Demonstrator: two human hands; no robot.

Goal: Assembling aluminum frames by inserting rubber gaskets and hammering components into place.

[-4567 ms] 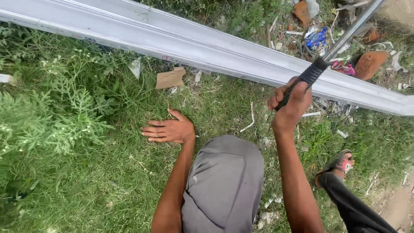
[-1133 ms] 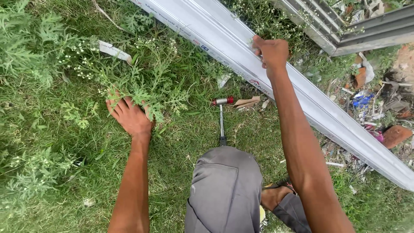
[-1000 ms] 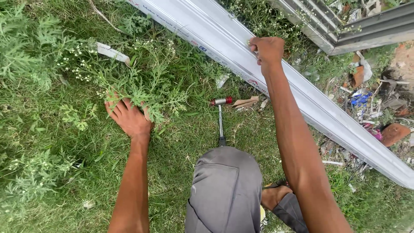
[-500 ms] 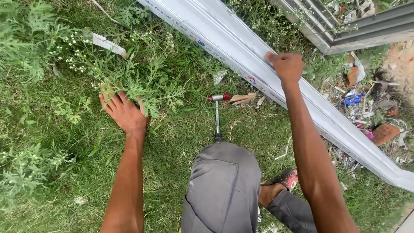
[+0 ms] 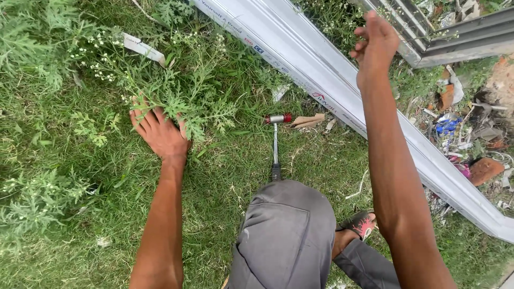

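While the person kneels on the grass [image 5: 225, 176], the left hand [image 5: 160, 134] lies flat on the ground with the fingers spread wide, holding nothing; it looks placed there to carry the body's weight. Its fingertips reach under a leafy weed [image 5: 182, 96] with small white flowers. The right hand [image 5: 377, 45] is lifted in the air above the long white metal panel [image 5: 321, 69], fingers loosely curled and half open, and it grips nothing. Between the two arms a hammer [image 5: 275, 142] lies on the grass, just in front of the grey-clad knee [image 5: 286, 235], its head pointing to the panel near a small piece of wood [image 5: 308, 121]. I think it was put down close, for easy reach.
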